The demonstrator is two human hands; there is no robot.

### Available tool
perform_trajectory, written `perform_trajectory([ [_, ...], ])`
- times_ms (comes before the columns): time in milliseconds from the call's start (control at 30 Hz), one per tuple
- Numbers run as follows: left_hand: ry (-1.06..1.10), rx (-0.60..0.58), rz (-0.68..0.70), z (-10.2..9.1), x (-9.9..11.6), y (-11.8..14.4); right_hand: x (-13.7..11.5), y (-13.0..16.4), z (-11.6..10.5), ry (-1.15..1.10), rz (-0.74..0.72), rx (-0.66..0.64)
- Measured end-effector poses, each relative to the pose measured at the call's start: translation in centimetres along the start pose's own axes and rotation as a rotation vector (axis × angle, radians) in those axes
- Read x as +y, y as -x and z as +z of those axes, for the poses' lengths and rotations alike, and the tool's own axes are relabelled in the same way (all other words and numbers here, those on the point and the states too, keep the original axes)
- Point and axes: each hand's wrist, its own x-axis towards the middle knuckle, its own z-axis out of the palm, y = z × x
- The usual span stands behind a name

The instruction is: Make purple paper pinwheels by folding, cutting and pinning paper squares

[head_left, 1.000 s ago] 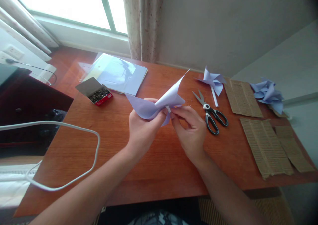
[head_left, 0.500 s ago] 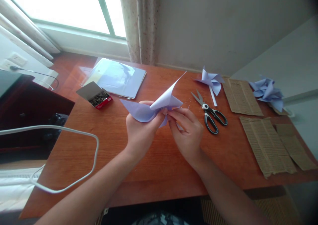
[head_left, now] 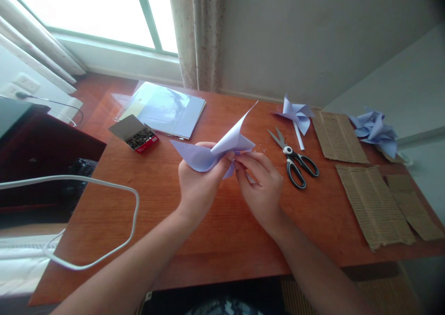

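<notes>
Above the middle of the surface (head_left: 222, 231), held up clear of the wood: a lilac folded paper (head_left: 212, 150), one pointed flap rising up and to the right, another spreading left. Pinched at its gathered centre from both sides. Left hand (head_left: 198, 185) under and behind the paper, thumb and fingers closed on the lower left fold. Right hand (head_left: 262, 187) just beside it, fingertips (head_left: 243, 159) pressed together on the paper's centre, almost touching the left thumb. Paper thus between and slightly above both grips, each clamped on it.

Right of the hands, flat on the surface: black-handled scissors (head_left: 294, 159), blades apart. Beyond them, a finished paper pinwheel (head_left: 295, 113) on a white stick. Further right, cardboard strips (head_left: 373, 203) and a pile of lilac paper (head_left: 375, 129). Left of the hands, an open box of pins (head_left: 137, 136), with a glossy folder (head_left: 163, 108) behind it. Near the left edge, a white cable (head_left: 104, 254) looping over the corner.
</notes>
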Motion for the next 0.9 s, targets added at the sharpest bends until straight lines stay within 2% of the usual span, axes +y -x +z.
perform_trajectory([
  [200,0.089,-0.01,-0.003,0.0,-0.5,-0.1,0.1,-0.3,-0.1,-0.008,0.054,-0.044],
  [367,0.244,-0.167,-0.003,0.1,-0.5,0.2,0.3,-0.8,-0.7,-0.186,0.202,-0.054],
  [467,0.248,-0.242,0.031,0.1,-0.2,0.3,0.6,-0.9,-0.7,-0.34,0.297,-0.061],
  [567,0.249,-0.298,0.031,0.1,0.2,0.4,0.8,-0.8,-0.7,-0.398,0.34,-0.064],
  [733,0.183,-0.247,0.05,0.1,0.3,0.4,0.6,-1.0,-0.9,-0.318,0.282,-0.055],
  [900,0.141,-0.197,-0.049,0.1,0.1,0.3,0.3,-1.0,-0.9,-0.117,0.122,-0.038],
])
